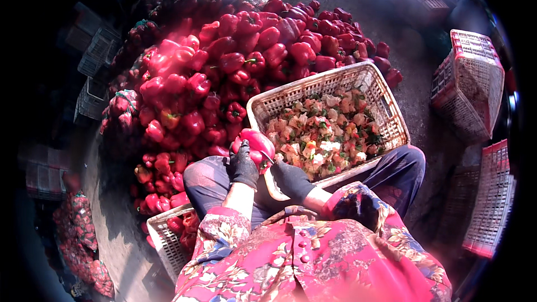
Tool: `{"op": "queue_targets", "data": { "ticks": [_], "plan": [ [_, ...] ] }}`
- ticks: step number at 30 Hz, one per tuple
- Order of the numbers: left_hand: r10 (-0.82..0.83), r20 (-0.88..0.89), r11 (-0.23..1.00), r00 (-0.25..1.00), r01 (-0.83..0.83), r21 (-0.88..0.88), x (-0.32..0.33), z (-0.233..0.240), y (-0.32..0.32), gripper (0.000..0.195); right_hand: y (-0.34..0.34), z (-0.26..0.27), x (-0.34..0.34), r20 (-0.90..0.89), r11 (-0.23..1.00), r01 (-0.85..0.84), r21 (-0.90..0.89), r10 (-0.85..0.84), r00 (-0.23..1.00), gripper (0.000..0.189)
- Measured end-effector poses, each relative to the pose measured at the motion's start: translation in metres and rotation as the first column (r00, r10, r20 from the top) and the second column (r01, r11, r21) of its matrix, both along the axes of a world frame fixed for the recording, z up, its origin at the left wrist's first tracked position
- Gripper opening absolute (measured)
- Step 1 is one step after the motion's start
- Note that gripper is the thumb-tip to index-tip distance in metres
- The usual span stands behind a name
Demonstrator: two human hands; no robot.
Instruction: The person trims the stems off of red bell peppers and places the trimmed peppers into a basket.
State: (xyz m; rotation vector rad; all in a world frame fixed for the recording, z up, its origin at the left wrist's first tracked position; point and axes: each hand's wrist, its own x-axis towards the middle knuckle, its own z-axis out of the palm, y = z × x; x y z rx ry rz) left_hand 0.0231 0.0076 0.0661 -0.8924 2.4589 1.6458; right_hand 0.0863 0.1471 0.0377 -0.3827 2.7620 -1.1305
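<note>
My left hand [244, 167], in a dark glove, grips a red bell pepper [256, 144] above the near left corner of a crate. My right hand [292, 179], gloved too with bare fingertips, is closed around what looks like a small knife [267, 157]. Only its thin blade shows, against the pepper's near side; the handle is hidden in the hand. Across my lap rests a pale plastic crate [396, 119], tilted in view. Inside it lie many cut pepper cores [323, 134] with pale seeds and green stems.
A large heap of red bell peppers [235, 63] rises beyond the crate. At my left, a second crate [163, 230] holds red peppers [188, 228]. Stacked crates [470, 84] stand on the right. Filled net sacks [84, 235] lie along the left side.
</note>
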Motion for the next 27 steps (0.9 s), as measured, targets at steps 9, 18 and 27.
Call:
{"op": "queue_targets", "data": {
  "ticks": [9,18,27],
  "plan": [
    [-0.182,-0.088,0.973,0.979,0.193,0.129,0.004,-0.003,-0.003,0.055,0.039,0.040,0.001,0.207,1.000,0.030,-0.001,-0.029,0.978,0.017],
    [-0.292,-0.148,0.936,0.945,0.251,-0.247,0.014,-0.026,-0.002,0.062,0.007,0.020,-0.040,0.556,0.758,0.494,-0.425,-0.212,0.803,0.080],
    [-0.181,-0.129,0.916,0.975,0.215,0.338,0.017,-0.055,-0.009,0.049,0.007,-0.039,-0.035,0.717,0.449,0.661,-0.601,-0.062,0.694,0.048]
  ]
}}
